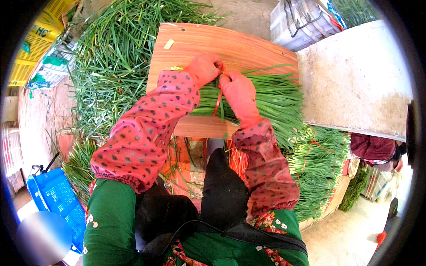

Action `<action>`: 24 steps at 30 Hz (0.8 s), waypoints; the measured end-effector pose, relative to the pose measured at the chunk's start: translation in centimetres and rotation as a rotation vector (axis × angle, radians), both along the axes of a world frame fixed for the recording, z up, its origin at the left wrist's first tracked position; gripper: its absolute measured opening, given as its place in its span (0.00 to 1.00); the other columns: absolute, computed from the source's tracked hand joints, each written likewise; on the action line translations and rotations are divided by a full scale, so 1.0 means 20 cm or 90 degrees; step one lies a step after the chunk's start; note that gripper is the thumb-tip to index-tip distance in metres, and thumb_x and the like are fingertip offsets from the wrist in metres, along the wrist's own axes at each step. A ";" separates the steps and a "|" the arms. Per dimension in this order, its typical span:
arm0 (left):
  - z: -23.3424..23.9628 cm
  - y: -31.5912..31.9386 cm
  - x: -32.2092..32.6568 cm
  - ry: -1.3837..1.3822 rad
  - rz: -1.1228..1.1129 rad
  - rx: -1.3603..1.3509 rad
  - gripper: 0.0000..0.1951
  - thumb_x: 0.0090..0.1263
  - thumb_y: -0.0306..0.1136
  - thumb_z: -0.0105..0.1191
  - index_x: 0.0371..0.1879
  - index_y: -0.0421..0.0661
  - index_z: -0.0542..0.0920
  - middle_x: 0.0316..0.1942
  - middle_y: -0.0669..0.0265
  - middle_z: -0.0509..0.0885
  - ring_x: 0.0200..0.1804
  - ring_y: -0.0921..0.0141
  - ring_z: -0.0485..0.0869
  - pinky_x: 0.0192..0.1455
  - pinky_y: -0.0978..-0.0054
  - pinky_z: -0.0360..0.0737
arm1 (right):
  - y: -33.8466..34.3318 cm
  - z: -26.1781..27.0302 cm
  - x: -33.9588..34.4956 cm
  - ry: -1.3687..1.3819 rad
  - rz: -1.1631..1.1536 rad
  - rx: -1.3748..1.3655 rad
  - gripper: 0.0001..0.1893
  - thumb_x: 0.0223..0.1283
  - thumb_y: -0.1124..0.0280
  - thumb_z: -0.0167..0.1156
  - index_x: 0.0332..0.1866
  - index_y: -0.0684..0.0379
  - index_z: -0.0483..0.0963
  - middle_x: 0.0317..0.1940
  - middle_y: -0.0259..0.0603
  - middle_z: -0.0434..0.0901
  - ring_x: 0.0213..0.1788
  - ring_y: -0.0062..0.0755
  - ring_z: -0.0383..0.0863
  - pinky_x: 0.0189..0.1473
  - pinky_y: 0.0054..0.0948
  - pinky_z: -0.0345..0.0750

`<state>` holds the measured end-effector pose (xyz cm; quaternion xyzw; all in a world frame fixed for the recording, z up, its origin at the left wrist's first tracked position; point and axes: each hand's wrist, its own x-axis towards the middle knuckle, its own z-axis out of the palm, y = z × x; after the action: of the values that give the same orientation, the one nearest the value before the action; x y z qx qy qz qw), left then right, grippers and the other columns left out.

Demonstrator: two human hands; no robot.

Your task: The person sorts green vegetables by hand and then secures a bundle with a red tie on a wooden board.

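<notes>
A thick bunch of long green leaves, seemingly garlic chives, lies across a wood-grain board before me. Around the bunch runs a red tie strip, its upper part pinched between both hands. My left hand, in a red-orange rubber glove, grips the strip near its top. Close beside it, my right hand in a matching glove has thumb and fingers closed at the strip, over the leaves. The exact finger hold is partly hidden by the gloves.
Loose chives are heaped to the left. Tied bunches are stacked at the right, below a pale slab. Red strips hang near my knee. A blue crate stands lower left; another person's maroon sleeve shows at right.
</notes>
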<state>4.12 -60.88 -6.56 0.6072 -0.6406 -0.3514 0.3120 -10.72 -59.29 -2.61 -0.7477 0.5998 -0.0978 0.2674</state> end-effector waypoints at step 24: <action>-0.01 -0.01 0.06 0.045 -0.114 0.022 0.14 0.54 0.35 0.58 0.39 0.46 0.84 0.34 0.55 0.83 0.40 0.62 0.81 0.43 0.66 0.76 | 0.01 0.06 0.03 0.068 -0.006 0.010 0.17 0.61 0.56 0.49 0.36 0.57 0.79 0.34 0.52 0.80 0.39 0.55 0.80 0.40 0.46 0.75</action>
<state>5.26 -61.01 -6.79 0.5399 -0.6748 -0.4103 0.2914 -10.09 -59.18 -1.38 -0.7470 0.6174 -0.0543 0.2404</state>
